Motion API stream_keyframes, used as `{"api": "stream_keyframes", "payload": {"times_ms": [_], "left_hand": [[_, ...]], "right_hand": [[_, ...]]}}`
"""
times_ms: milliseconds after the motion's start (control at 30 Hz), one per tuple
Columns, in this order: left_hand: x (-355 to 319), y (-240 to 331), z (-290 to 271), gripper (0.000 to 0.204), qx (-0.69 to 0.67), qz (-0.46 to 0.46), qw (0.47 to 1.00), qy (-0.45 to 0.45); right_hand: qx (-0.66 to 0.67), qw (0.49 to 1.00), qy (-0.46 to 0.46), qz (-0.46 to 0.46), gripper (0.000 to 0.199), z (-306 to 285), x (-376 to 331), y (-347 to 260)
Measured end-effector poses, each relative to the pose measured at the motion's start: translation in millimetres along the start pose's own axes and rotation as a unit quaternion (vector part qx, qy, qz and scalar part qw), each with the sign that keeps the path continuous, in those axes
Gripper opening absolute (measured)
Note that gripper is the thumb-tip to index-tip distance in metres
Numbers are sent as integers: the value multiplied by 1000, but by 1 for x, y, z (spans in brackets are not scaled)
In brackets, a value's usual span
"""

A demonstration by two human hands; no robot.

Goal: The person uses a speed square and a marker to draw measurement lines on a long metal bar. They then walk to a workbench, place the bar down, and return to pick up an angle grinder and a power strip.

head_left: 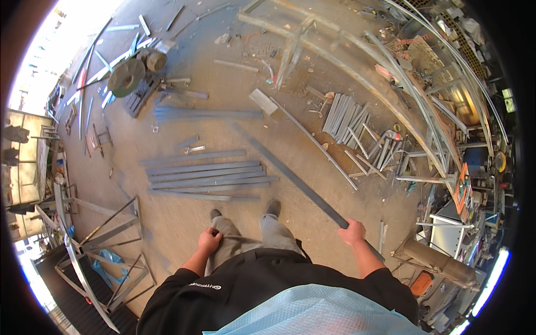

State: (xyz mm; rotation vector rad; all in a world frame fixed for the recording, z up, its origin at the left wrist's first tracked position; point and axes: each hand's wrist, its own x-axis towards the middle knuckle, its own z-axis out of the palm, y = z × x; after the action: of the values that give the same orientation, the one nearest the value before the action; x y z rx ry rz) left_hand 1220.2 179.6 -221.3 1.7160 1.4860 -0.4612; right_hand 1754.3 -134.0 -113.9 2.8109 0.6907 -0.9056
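My right hand is wrapped round a long dark grey metal bar. The bar slants from beside my right hip up to the far left over the floor, and its far end is blurred. Low at my left thigh hangs my left hand, its fingers curled in. Whatever they may hold is hidden. In front of my feet lies a row of similar grey metal bars, roughly side by side. Just beyond that row is an adjustable wrench. Farther off, another bundle of bars lies crosswise.
A cut-off saw stands at the far left. Welded frames are at the near left. On the right lie short tubes, a long thin bar, an angle grinder, a large curved frame and a cylinder.
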Motion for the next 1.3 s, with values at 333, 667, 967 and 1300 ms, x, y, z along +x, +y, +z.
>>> {"api": "stream_keyframes", "payload": {"times_ms": [333, 667, 967, 1300], "left_hand": [[81, 68, -32, 52, 35, 14, 999, -36], [208, 109, -63, 62, 110, -36, 984, -137], [310, 275, -147, 35, -83, 33, 996, -32], [295, 331, -170, 28, -215, -4, 977, -8]], "right_hand": [[298, 939, 168, 37, 30, -58, 40, -13], [228, 942, 235, 68, 36, -220, 252, -47], [138, 971, 151, 121, 38, -294, 367, -42], [-15, 991, 89, 94, 42, -362, 477, 36]]}}
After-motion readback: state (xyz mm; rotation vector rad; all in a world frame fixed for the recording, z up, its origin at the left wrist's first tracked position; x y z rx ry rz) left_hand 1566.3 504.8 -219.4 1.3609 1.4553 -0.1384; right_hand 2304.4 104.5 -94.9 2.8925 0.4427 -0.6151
